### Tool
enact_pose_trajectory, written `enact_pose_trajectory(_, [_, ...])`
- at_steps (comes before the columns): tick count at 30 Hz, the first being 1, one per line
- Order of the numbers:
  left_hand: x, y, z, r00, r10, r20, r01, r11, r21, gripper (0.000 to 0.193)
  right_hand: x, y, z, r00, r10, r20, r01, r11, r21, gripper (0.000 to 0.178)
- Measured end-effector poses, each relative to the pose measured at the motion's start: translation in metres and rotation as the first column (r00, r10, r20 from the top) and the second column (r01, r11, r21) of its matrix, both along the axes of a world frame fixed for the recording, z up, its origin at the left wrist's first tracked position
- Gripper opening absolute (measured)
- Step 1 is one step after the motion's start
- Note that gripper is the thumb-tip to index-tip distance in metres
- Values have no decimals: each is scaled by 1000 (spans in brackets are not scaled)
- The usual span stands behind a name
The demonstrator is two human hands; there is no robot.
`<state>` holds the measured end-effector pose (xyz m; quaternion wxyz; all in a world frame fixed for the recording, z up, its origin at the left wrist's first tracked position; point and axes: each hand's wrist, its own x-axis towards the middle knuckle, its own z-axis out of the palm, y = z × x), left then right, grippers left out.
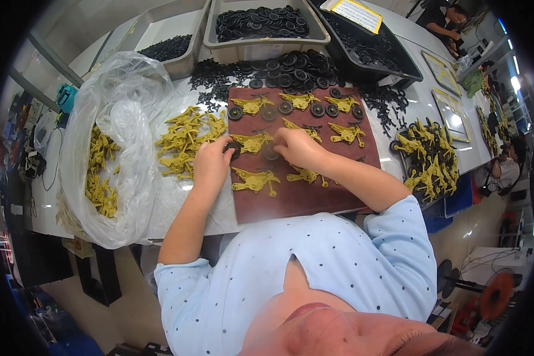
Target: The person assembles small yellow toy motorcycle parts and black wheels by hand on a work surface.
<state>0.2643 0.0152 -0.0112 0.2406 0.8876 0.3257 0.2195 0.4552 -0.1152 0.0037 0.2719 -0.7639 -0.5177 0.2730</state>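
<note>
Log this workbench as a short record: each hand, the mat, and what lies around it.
Left hand: fingers on a black wheel
Right hand: over the mat, grip unclear
Mat: maroon, yellow motorbike-shaped parts in rows
Left of mat: loose yellow pile; clear plastic bag with more
Behind mat: loose wheel heap; grey bin of wheels; black bin
Right of mat: yellow-and-black heap

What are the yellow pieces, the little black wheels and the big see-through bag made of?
Yellow pieces: probably hard plastic, one even colour with a moulded look.
Black wheels: likely plastic with a slight shine, though rubber parts can't be ruled out.
Big bag: thin plastic film, glossy and crinkled, with yellow showing through.
</note>
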Motion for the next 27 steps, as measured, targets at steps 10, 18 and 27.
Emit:
enact_pose_trajectory(10, [-6, 0, -12, 999, -47, -15, 49, 981, 186, 27, 0, -2, -4, 997, 16, 73, -17, 1000, 5, 20])
enact_pose_trajectory(18, [-2, -6, -13, 992, -112, -65, 120, 983, 136, 41, -1, -1, -4, 986, 39, 162, -52, 996, 77, 17])
enact_pose_trajectory(27, [7, -10, -13, 990, -48, 130, 36, 995, 98, 43, 1, -2, -4, 987, 86, 138, -98, 991, 89, 11])
